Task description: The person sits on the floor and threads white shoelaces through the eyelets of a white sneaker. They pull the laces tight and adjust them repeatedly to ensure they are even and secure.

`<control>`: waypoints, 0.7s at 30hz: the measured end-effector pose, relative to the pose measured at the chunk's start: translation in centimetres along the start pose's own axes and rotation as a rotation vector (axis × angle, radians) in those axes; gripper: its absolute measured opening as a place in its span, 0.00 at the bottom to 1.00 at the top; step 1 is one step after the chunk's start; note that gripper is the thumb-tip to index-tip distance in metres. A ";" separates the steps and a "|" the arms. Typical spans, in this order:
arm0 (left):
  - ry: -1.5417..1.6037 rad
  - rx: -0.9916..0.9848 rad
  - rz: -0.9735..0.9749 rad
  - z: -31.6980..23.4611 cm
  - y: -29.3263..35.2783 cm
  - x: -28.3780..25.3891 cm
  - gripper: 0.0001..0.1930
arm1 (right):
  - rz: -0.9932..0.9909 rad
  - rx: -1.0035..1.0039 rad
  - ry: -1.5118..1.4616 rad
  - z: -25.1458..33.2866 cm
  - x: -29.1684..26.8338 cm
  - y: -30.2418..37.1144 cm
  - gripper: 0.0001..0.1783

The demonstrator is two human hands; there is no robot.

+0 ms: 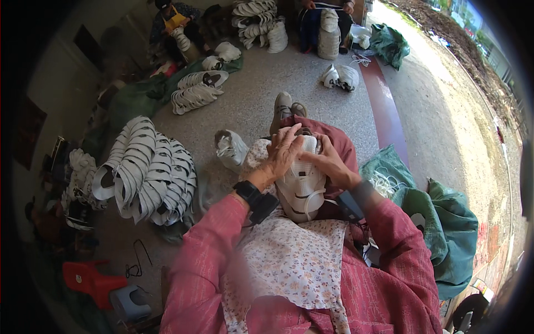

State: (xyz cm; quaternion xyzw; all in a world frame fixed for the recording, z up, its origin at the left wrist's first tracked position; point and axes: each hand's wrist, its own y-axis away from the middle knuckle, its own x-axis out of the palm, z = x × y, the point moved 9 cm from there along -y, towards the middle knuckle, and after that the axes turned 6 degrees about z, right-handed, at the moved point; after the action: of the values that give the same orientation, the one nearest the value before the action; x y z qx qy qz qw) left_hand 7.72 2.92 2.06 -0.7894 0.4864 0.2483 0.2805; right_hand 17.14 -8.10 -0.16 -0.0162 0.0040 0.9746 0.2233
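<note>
Seated, looking down at lap: white shoe upper (303, 186) resting on floral apron (289, 261), between both hands. Left hand (283, 151) laid over upper's top, fingers (292, 139) spread and curled down onto the mesh, pressing rather than clenched. Right hand (329, 164) at upper's right edge, fingers pinching the material just beside the left hand. Black wrist device (257, 199) on left forearm, pink sleeves on both arms. Left on the floor (250, 106): big fanned stack of white-grey uppers (147, 170); smaller stack (194, 92) farther back. Small white bundle (231, 149) near left hand. Right: green sacks (445, 222), crumpled, open, one showing white cord. Another green sack (389, 44) far back, near more white piles (261, 22). Red stool (89, 281) lower left. Two other persons seated at the far side, each with white uppers.
</note>
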 end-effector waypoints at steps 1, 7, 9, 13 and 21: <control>0.090 0.019 -0.012 -0.1 0.2 -0.5 0.34 | 0.012 -0.020 -0.041 0.5 -1.1 0.6 0.36; -0.039 0.165 -0.044 -3.5 4.4 -3.7 0.17 | 0.098 -0.008 0.272 0.8 -6.7 8.1 0.17; 0.214 -0.003 0.166 -3.6 5.2 -1.8 0.11 | 0.156 -0.117 0.470 1.5 -6.2 10.3 0.15; -0.025 0.068 0.342 -7.3 6.5 1.0 0.13 | 0.278 -0.360 0.938 3.2 -3.1 13.9 0.11; 0.188 0.278 0.461 -10.7 6.6 2.7 0.12 | 0.119 0.055 0.002 5.5 -7.9 15.9 0.13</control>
State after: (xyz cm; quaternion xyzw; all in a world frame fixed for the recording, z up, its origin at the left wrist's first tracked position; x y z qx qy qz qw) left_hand 4.10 -8.56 6.61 -0.6317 0.7062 0.1620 0.2757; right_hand 17.17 -25.81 5.57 -0.0109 0.0322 0.9856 0.1654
